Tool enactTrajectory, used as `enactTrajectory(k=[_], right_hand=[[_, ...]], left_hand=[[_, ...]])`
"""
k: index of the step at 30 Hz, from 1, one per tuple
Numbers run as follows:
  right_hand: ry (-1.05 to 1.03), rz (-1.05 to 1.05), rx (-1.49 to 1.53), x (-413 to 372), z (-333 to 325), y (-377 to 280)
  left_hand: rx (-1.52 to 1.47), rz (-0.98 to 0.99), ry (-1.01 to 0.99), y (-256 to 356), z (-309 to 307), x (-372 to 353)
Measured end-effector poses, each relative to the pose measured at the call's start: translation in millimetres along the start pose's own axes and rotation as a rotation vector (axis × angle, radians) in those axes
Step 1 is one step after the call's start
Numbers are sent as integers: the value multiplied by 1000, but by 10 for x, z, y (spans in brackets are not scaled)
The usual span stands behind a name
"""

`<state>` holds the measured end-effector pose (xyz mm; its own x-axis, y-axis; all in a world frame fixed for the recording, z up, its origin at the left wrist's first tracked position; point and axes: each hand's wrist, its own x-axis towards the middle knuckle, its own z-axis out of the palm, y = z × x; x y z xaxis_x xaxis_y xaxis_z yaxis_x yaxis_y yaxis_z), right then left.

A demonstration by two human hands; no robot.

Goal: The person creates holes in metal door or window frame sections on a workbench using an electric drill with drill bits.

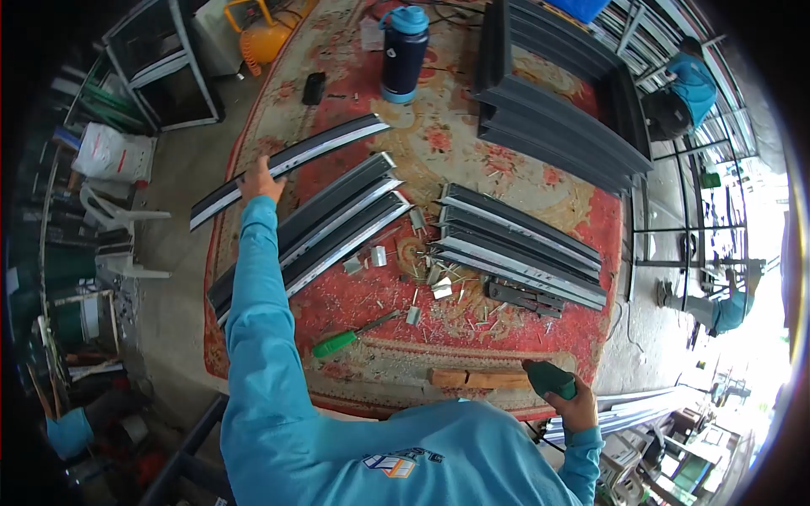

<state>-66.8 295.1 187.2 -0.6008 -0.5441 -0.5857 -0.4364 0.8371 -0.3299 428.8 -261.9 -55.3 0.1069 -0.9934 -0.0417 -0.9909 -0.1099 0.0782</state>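
My left hand (263,180), arm stretched forward, has its fingers on a black and silver metal profile (325,143) at the table's left side. Below that profile lie several similar profiles (337,221), side by side and slanted. A second stack of profiles (519,249) rests to the right of the middle. Near the table's front right edge my right hand (577,408) grips a dark green power tool (550,379), its far end over a wooden block (477,378). Small metal brackets (378,255) and scattered screws lie between the stacks.
A red patterned carpet (337,333) covers the table. On it are a green-handled screwdriver (336,343), a blue bottle (405,55), a black phone-like object (314,88) and a large dark frame (548,126). Other people (688,88) work at the right. A white chair (126,211) stands left.
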Motion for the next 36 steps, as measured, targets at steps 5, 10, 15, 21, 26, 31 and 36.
enactTrajectory(k=[5, 10, 15, 21, 26, 31, 36], right_hand=[[4, 52, 12, -99, -55, -94], [8, 43, 86, -98, -24, 175], [39, -16, 85, -123, -6, 411], [67, -59, 41, -127, 34, 522], [27, -164, -15, -176, -66, 532], [91, -240, -71, -131, 42, 628], [62, -277, 1, -123, 53, 821]], left_hand=[[53, -108, -246, 244, -401, -74], [237, 79, 137, -53, -98, -366], [120, 56, 299, -186, -707, -828], [-85, -31, 206, -1318, -384, -897], [-413, -11, 600, -1749, -588, -889], [-1167, 133, 826, -1165, -1667, -1243], [-1084, 106, 688, -1006, -1225, -1210]])
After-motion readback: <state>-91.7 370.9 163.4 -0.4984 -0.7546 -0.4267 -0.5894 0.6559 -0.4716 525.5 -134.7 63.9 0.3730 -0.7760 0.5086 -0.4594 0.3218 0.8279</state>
